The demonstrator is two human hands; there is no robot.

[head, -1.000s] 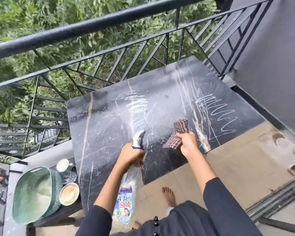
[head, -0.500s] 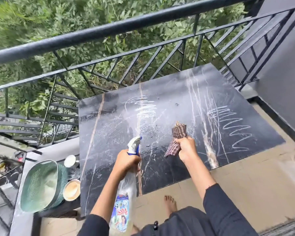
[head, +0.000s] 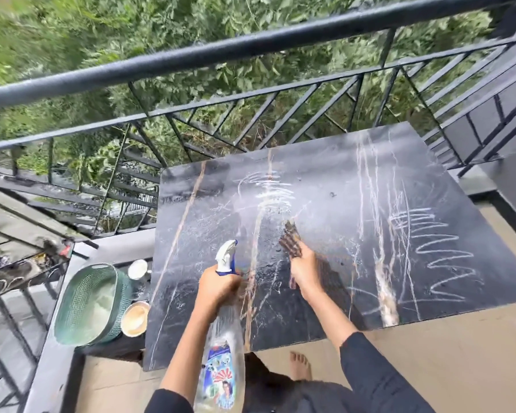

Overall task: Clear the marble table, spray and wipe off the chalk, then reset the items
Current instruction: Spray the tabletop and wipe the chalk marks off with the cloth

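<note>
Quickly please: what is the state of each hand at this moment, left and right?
Left hand: grips the spray bottle at its neck.
Right hand: holds the checked cloth; the picture is blurred there.

Basket (head: 87, 305) left of table (head: 325, 186); railing (head: 251, 46) behind.

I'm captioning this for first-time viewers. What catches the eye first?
The white chalk zigzag on the right side of the dark marble table stands out most. At the near middle, the left hand grips a spray bottle while the right hand holds a checked cloth over the marble. A green basket sits left of the table.
</note>
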